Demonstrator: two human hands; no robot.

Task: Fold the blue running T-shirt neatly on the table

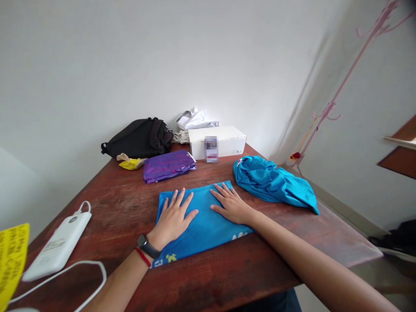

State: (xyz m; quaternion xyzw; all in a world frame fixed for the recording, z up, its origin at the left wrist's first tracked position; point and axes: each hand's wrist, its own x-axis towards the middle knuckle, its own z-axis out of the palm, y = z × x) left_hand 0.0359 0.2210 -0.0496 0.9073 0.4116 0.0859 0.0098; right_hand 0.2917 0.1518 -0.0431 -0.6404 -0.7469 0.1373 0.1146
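Note:
A blue folded cloth [204, 221], likely a garment, lies flat on the wooden table in front of me, with white and yellow print along its near edge. Spread on its left part is my left hand [173, 216], fingers apart and palm down; a dark watch and a red band circle that wrist. My right hand [232, 203] rests flat on the upper right part, its fingers also spread. Neither hand grips anything. To the right of the folded cloth is a crumpled turquoise cloth [273, 180]. A purple folded cloth [169, 166] lies behind my left hand.
The wooden table [117, 221] carries a black bag [136, 138], a white box [224, 141] and white fabric [196, 119] at the back. A white power bank [60, 245] with a cable lies at left. Beyond the right edge stands a pink coat rack [344, 82].

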